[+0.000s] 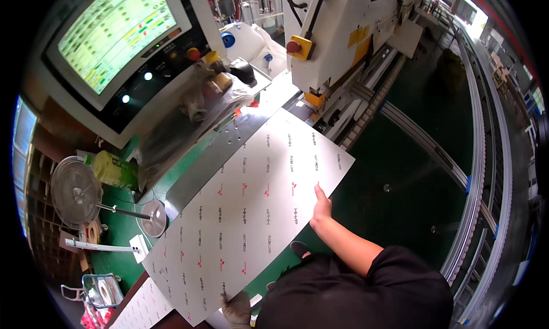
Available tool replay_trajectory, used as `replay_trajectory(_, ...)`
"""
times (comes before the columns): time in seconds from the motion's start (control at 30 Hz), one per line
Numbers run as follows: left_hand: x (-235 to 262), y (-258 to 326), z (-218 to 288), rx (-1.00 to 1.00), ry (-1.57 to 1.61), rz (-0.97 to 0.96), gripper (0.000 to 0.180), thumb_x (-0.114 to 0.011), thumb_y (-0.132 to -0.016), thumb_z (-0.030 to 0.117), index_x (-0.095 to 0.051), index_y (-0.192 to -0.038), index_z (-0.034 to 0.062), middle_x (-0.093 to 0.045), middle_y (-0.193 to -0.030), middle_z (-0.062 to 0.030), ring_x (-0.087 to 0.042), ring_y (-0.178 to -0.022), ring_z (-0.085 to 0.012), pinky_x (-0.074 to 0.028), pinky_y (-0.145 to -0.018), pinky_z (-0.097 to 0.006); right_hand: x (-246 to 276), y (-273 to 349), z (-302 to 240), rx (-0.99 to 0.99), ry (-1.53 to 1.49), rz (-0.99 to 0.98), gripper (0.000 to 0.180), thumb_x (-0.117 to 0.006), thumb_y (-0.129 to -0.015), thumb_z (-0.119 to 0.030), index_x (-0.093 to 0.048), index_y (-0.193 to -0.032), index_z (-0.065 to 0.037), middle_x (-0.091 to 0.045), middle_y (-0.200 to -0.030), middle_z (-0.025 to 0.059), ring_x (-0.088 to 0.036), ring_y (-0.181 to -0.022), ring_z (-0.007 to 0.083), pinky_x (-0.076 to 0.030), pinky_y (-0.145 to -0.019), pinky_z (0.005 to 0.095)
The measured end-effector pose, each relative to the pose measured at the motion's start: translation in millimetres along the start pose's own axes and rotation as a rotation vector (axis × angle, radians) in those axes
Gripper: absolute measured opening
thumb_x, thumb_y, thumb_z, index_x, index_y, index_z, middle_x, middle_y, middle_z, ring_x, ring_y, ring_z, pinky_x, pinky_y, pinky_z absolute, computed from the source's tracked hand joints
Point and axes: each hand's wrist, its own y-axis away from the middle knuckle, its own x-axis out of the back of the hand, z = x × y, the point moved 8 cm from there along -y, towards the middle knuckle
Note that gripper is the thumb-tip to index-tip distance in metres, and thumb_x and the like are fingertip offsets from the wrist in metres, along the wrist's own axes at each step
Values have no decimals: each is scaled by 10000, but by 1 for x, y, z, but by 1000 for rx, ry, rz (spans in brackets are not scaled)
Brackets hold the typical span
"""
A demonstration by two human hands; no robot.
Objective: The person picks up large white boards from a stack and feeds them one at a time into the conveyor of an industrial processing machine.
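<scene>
Sheet (231, 220) in printed white, slanting below and right of the control console (117, 40), bare right hand (321, 208) clasping its right edge, gloved left hand (237, 312) gripping its lower edge, farther from the console, fingers mostly hidden, second sheet (143, 306) below the console, cut off

Bare right forearm (350, 243) reaches forward, thumb (319, 192) extended, gloved left fingers (225, 301) lower down

Sheet (251, 197): in left hand (237, 310) and right hand (322, 209) | screen (117, 34): beyond sheet, left | machine (329, 40): beyond sheet, right of screen | fan (77, 192): left of sheet | rail (477, 174): far right
</scene>
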Motion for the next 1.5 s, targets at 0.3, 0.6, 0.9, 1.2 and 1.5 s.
replay_trajectory(0.3,72,42,87,-68,-386,419,599,-551,-984,391,-501,-1438,3,-553,-1417,-223,-486,-1324,-380,-376,-1134,-542,3,-40,-32,12,39,30,489,-662,-1006,-332,-602,-1262,80,-682,-1229,178,-703,-1065,311,-578,-937,464)
replay_trajectory(0.6,-25,34,-25,263,-738,257,502,-484,-1066,326,-488,-1362,-79,-586,-1314,-318,-604,-1213,-460,-500,-1030,-569,-12,-135,-130,-1,131,-137,564,-464,-1074,-384,-479,-1436,47,-615,-1377,198,-609,-1247,352,-462,-1106,469)
replay_trajectory(0.9,-135,11,-90,458,-1411,-234,507,-477,-1079,398,-539,-1374,-9,-663,-1304,-173,-615,-1240,-279,-473,-1059,-385,18,-233,-206,154,327,-281,556,-405,-1090,-365,-466,-1460,45,-575,-1430,180,-568,-1302,324,-435,-1126,428)
replay_trajectory(1.2,-238,-168,0,-812,-2453,-150,642,-604,-949,327,-435,-1499,40,-414,-1563,-198,-291,-1498,-408,-178,-1253,-502,2,-37,-41,-17,252,-53,540,-507,-1076,-361,-483,-1450,29,-585,-1430,150,-592,-1276,319,-478,-1097,452)
replay_trajectory(1.5,-241,-236,-12,-905,-2512,-403,660,-543,-936,330,-371,-1511,55,-324,-1614,-190,-257,-1514,-398,-135,-1252,-544,6,-28,-30,89,188,8,511,-549,-1060,-336,-506,-1419,25,-618,-1376,145,-634,-1209,308,-527,-1031,437)
